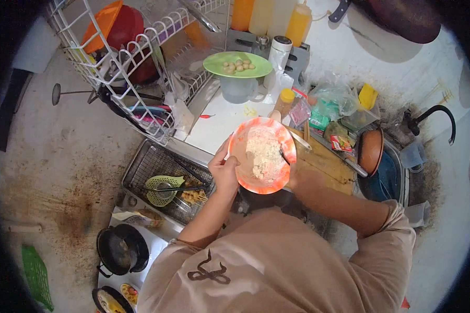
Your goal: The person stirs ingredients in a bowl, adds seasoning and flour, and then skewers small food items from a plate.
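Observation:
An orange and white patterned bowl [240, 141] with pale, crumbly powder [263, 156] inside is held up in front of my body. My left hand [224, 169] grips its left rim, thumb over the edge. At the right rim is my right hand [296, 177], its fingers mostly hidden by the bowl and blurred. A dark, thin piece shows at the bowl's right inner edge, close to that hand; I cannot make out what it is. Behind the bowl, a green plate [214, 63] of small round balls [238, 65] rests on a clear container [237, 89].
A wooden board [329, 164] lies right of the bowl, near a brown pan [371, 152] and a sink [402, 177]. On the left are a white dish rack [121, 78], a wire-rack tray [136, 177] with a green strainer [159, 195], and a black pot [121, 249].

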`<action>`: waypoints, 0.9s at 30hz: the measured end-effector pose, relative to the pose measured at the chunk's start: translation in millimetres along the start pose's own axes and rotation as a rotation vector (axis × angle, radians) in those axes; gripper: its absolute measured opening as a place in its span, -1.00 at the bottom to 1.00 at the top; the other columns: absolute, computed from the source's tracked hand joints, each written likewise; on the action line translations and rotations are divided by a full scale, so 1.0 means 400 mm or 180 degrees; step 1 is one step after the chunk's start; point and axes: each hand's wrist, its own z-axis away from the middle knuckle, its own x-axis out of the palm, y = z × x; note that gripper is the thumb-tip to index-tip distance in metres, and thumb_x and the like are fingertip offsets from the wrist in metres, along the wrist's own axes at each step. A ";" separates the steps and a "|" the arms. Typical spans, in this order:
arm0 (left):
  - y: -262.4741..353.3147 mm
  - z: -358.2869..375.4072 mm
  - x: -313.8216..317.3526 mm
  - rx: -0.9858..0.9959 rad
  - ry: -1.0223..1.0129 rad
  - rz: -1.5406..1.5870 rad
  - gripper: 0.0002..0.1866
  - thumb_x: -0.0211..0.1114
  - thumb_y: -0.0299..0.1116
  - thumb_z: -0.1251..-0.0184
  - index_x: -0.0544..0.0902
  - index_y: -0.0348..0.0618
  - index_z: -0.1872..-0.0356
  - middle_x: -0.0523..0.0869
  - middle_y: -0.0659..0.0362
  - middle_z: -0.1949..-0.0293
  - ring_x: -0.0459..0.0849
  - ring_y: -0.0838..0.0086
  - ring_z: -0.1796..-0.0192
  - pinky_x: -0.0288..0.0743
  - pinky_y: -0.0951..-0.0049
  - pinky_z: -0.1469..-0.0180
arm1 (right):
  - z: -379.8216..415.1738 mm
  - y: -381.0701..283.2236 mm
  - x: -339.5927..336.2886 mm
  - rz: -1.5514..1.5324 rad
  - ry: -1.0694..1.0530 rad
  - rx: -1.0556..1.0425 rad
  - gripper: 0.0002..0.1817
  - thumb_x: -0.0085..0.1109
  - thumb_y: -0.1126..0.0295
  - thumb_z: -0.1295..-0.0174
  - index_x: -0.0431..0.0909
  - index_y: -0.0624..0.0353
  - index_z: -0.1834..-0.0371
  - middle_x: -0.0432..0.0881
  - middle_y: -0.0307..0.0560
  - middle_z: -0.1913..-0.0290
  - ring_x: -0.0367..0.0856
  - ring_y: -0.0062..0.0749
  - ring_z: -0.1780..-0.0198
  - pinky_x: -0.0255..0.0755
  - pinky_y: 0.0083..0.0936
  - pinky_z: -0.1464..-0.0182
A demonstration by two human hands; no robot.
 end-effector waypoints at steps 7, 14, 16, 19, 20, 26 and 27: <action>0.013 0.002 0.008 0.0128 -0.0186 -0.0306 -0.40 -0.15 -0.67 0.27 0.40 -0.48 -0.01 0.52 -0.03 0.04 0.54 0.38 0.06 0.40 0.55 0.04 | 0.008 0.013 0.064 -0.2333 -0.0020 -0.0671 -0.85 -0.01 0.47 -0.04 0.42 0.34 0.37 0.44 0.02 0.64 0.46 -0.26 0.64 0.30 -0.40 0.64; 0.014 0.004 -0.003 -0.0252 -0.0290 0.0092 -0.44 -0.13 -0.72 0.22 0.42 -0.48 0.01 0.47 -0.04 -0.02 0.47 0.38 -0.04 0.37 0.54 0.00 | -0.080 -0.001 0.002 -0.6128 -0.1235 0.1359 -0.81 0.02 0.43 -0.07 0.49 0.32 0.61 0.38 -0.27 0.72 0.29 -0.59 0.71 0.20 -0.52 0.65; 0.012 0.011 -0.015 -0.0202 -0.0271 -0.0030 -0.43 -0.14 -0.73 0.24 0.40 -0.49 0.00 0.47 -0.04 -0.02 0.47 0.38 -0.04 0.39 0.56 0.03 | -0.083 0.015 0.018 -0.4566 -0.0112 0.0672 -0.80 0.03 0.43 -0.07 0.50 0.30 0.62 0.35 -0.26 0.75 0.28 -0.58 0.71 0.21 -0.52 0.64; 0.015 0.014 -0.020 -0.0357 -0.0240 0.0108 -0.38 -0.14 -0.74 0.30 0.38 -0.49 -0.02 0.47 -0.04 -0.02 0.48 0.37 -0.02 0.41 0.57 0.06 | -0.061 0.111 0.016 -0.1930 0.0530 -0.0503 -0.83 0.01 0.44 -0.01 0.51 0.25 0.64 0.47 -0.09 0.68 0.47 -0.34 0.63 0.30 -0.44 0.57; 0.013 0.016 -0.019 -0.0432 -0.0221 0.0196 -0.37 -0.13 -0.74 0.31 0.38 -0.50 -0.02 0.47 -0.05 -0.02 0.49 0.37 -0.02 0.41 0.57 0.05 | -0.045 0.122 -0.009 -0.1028 0.0646 -0.0677 -0.85 0.01 0.45 0.02 0.51 0.25 0.65 0.49 -0.03 0.67 0.50 -0.28 0.61 0.33 -0.42 0.54; 0.005 0.028 0.002 -0.0397 -0.0349 0.0307 -0.38 -0.14 -0.68 0.27 0.34 -0.51 -0.04 0.51 -0.06 0.06 0.54 0.33 0.07 0.43 0.48 0.05 | -0.034 -0.033 -0.031 -0.0565 0.0456 -0.0267 -0.84 -0.01 0.46 0.09 0.49 0.36 0.53 0.52 0.06 0.60 0.55 -0.16 0.53 0.41 -0.29 0.54; 0.005 0.026 0.002 -0.0394 -0.0312 0.0297 -0.38 -0.14 -0.67 0.27 0.33 -0.52 -0.04 0.51 -0.06 0.05 0.54 0.31 0.06 0.43 0.46 0.03 | -0.031 -0.053 -0.021 -0.0625 0.0560 -0.0255 -0.83 -0.02 0.47 0.08 0.48 0.38 0.50 0.53 0.05 0.59 0.56 -0.18 0.53 0.41 -0.29 0.55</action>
